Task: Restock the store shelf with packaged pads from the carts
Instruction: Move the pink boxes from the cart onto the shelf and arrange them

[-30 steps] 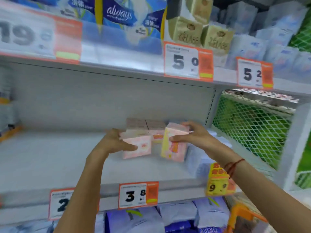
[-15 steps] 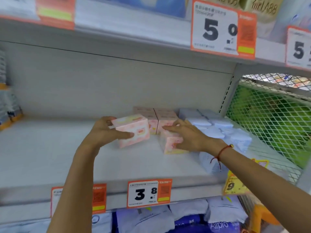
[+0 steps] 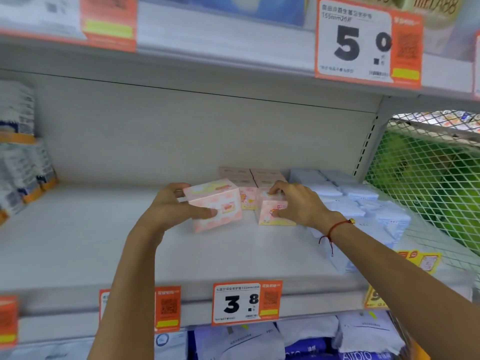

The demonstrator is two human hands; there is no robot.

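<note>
The left hand [image 3: 172, 210] is gripping a pink pad box [image 3: 214, 205] – thumb across its front face, fingers wrapped over the far top corner – and holding it tilted, its lower edge at or just above the shelf [image 3: 78, 245] surface; whether it is touching cannot be told. Just to its right, the right hand [image 3: 296, 203] is clamping a second pink pad box [image 3: 272, 213], fingertips on its top and thumb on its front, and this box is sitting on the shelf. Both are lying toward the middle of the shelf board, in front of a stack of matching pink boxes [image 3: 250, 178] standing against the back panel. Rows of pale blue pad packs [image 3: 358, 201] are filling the right end of the shelf, touching the right hand's box side. A red string bracelet [image 3: 335, 228] is hanging at the right wrist. A 3.8 price tag [image 3: 246, 304] is sitting on the shelf's front edge – directly below the hands
</note>
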